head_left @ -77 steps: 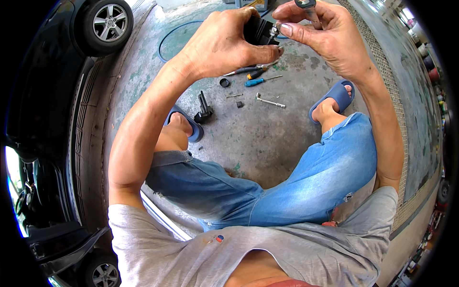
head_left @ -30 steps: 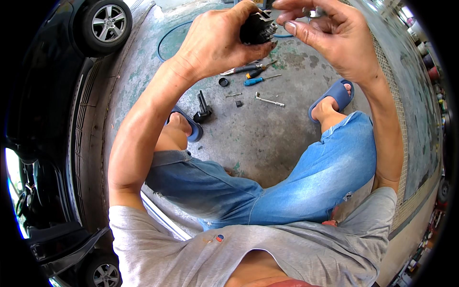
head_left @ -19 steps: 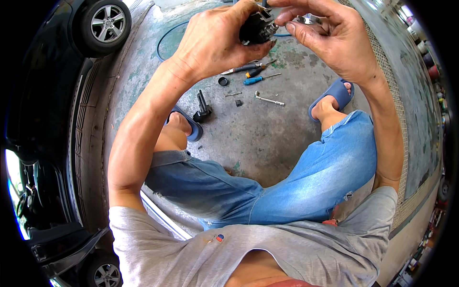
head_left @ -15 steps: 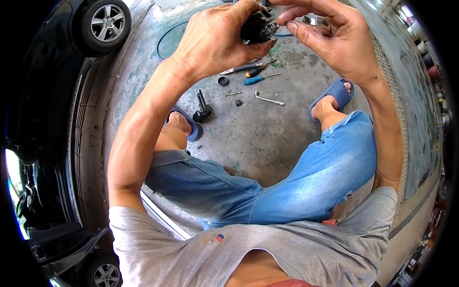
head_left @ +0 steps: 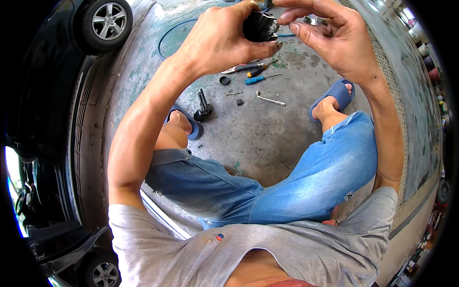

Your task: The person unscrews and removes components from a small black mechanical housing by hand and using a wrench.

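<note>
High up at the top edge, my left hand (head_left: 222, 40) is closed round a black plastic part (head_left: 258, 26) with small metal pieces on its right side. Thumb and fingers of my right hand (head_left: 337, 40) are drawn together in a pinch beside those metal pieces. Whatever sits between these fingertips is too small or hidden to name. A shiny metal thing (head_left: 314, 20) shows through the gap of the right hand; I cannot tell whether it is held or lies behind.
On the concrete floor lie a blue screwdriver (head_left: 256, 80), an angled socket wrench (head_left: 270, 99), pliers (head_left: 241, 68), a black round cap (head_left: 224, 81) and a black bracket-like part (head_left: 203, 105). A blue hose (head_left: 165, 43) curves behind. A dark car (head_left: 43, 95) stands at the left.
Both hands stay nearly in place. The black part has tilted slightly in my left hand, and my right fingers have shifted a little.
</note>
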`<state>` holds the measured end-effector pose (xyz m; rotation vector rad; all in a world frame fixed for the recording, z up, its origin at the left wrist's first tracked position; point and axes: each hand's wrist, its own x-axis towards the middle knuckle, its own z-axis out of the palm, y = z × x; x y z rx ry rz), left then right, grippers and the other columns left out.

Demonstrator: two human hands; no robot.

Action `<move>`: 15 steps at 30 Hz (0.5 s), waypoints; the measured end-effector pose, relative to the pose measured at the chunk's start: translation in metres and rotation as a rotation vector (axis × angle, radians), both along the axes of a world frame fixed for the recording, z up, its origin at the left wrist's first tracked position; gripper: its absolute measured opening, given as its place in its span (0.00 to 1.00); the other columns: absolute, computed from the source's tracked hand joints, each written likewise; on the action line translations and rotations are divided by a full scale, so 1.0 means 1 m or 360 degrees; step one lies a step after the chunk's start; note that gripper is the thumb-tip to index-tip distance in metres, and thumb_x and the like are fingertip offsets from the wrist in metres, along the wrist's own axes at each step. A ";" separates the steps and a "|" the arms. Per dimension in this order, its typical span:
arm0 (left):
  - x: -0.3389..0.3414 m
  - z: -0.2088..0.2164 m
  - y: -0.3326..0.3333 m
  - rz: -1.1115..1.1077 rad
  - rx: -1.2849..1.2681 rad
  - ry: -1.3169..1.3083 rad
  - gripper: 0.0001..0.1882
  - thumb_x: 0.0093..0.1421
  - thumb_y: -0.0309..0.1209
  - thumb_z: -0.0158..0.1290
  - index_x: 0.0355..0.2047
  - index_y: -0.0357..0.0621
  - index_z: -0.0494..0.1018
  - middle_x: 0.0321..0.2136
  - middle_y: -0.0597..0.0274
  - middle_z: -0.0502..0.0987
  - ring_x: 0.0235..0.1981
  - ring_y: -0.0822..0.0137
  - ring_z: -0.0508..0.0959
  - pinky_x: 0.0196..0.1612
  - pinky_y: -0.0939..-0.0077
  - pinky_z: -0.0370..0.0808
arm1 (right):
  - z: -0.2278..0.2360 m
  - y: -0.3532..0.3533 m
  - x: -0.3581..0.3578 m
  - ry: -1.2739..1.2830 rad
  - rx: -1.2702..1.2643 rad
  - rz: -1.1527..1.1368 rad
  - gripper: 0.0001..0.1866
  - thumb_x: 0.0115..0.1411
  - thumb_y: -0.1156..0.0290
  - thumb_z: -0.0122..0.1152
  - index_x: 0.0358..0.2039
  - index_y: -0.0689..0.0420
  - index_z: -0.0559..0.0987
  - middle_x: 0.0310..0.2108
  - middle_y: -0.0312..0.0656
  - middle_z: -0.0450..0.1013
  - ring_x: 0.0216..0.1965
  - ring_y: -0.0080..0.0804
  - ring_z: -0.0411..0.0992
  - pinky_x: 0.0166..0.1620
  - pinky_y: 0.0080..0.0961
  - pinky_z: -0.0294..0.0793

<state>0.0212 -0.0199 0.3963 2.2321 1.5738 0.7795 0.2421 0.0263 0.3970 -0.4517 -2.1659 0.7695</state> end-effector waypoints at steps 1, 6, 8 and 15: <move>0.001 0.002 0.000 0.0037 -0.0081 -0.0008 0.25 0.50 0.44 0.68 0.33 0.33 0.74 0.22 0.51 0.79 0.25 0.61 0.81 0.32 0.68 0.76 | 0.001 -0.001 0.000 -0.0036 -0.0057 -0.0033 0.26 0.51 0.91 0.57 0.52 0.63 0.79 0.39 0.44 0.81 0.37 0.15 0.76 0.25 0.09 0.66; 0.006 0.007 -0.003 0.0065 -0.0115 -0.0111 0.24 0.49 0.44 0.68 0.29 0.32 0.75 0.19 0.54 0.77 0.22 0.68 0.77 0.29 0.71 0.74 | -0.005 0.008 0.000 0.0018 0.0040 0.0034 0.24 0.53 0.90 0.59 0.52 0.64 0.79 0.40 0.44 0.80 0.41 0.21 0.78 0.29 0.10 0.72; 0.006 0.010 -0.003 0.0082 -0.0147 -0.0114 0.24 0.49 0.44 0.68 0.28 0.32 0.75 0.19 0.55 0.76 0.22 0.69 0.76 0.29 0.71 0.74 | -0.005 0.006 -0.001 0.0065 0.0135 0.0090 0.23 0.53 0.90 0.59 0.51 0.64 0.79 0.40 0.45 0.80 0.41 0.23 0.79 0.30 0.11 0.74; 0.005 0.011 -0.003 0.0065 -0.0139 -0.0117 0.24 0.48 0.43 0.68 0.26 0.32 0.75 0.17 0.56 0.76 0.20 0.70 0.74 0.26 0.71 0.72 | -0.005 0.007 0.000 0.0038 0.0044 0.0064 0.22 0.53 0.90 0.59 0.50 0.65 0.79 0.41 0.46 0.81 0.44 0.26 0.80 0.32 0.13 0.77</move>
